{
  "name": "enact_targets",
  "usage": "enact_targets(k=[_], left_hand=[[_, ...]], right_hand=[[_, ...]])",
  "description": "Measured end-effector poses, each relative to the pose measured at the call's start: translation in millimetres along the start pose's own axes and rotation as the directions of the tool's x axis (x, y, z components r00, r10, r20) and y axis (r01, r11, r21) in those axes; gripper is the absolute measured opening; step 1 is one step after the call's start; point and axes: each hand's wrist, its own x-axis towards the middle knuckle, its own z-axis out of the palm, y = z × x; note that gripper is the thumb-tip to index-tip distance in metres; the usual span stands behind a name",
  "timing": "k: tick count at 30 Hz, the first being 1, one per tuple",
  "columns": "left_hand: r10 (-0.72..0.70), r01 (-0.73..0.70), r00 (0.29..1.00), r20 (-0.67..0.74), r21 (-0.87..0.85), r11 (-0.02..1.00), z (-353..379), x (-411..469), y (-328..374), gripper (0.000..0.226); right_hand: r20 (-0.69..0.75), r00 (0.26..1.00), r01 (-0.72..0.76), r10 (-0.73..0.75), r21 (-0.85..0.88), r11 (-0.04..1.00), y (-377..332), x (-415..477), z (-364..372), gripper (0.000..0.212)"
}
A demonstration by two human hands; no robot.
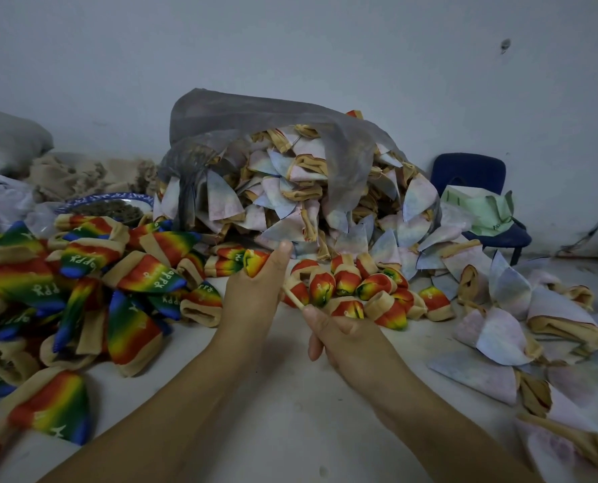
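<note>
Rainbow fabric piece (255, 263) sat above the surface (290, 395), pinched in the left grip (252, 294); the right grip (342, 339) clamped a wooden stick (293, 298). Turning-out seemed underway; next, the stick should push its tip fully out.

Two bare forearms are seen, the left forearm (186, 395) and the right forearm (430, 413), uncovered to the near edge. The left hand (252, 291) and right hand (346, 343) are bare, and short plain nails are shown on the thumbs (285, 248).
</note>
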Motion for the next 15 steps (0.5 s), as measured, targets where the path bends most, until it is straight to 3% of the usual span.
enact_targets(k=[5,9,15], left_hand=[[-0.051,0.04,0.994,0.101,0.113,0.993,-4.3,1.4,-6.8,0.061],[-0.027,-0.015,0.971,0.236,0.172,0.985,-3.7,-2.2,-7.0,0.055],[-0.139,0.138,0.985,0.103,0.012,0.99,4.3,-0.1,-4.5,0.051]], right_hand=[[-0.082,0.991,0.09,-0.104,-0.16,0.983,5.0,7.6,-15.7,0.052],[-0.116,0.987,0.087,-0.115,-0.222,0.971,10.4,11.9,-31.4,0.052],[-0.097,0.99,0.082,-0.103,-0.197,0.977,15.7,14.8,-31.6,0.055]])
